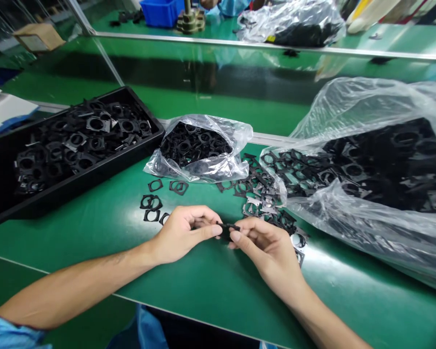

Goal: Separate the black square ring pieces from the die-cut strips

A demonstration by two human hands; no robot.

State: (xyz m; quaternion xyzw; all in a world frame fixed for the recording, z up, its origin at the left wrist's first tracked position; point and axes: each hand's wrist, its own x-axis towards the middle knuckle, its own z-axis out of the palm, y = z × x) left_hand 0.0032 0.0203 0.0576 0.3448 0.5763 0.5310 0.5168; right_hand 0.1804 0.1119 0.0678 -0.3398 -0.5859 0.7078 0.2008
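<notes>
Between my two hands, just above the green table, is a small black plastic part, seen nearly edge-on. My left hand pinches its left end between thumb and fingers. At its right end my right hand grips it the same way. Several thin black ring-shaped frames lie on the table beyond my left hand. A loose heap of black and grey frame parts spreads behind and beside my right hand. The held part's finer shape is hidden by my fingers.
A black tray full of ring-holed parts stands at the left. A clear plastic bag of black rings sits at centre back, and a larger open bag spills parts at right. Behind a metal rail are a blue bin and another bag.
</notes>
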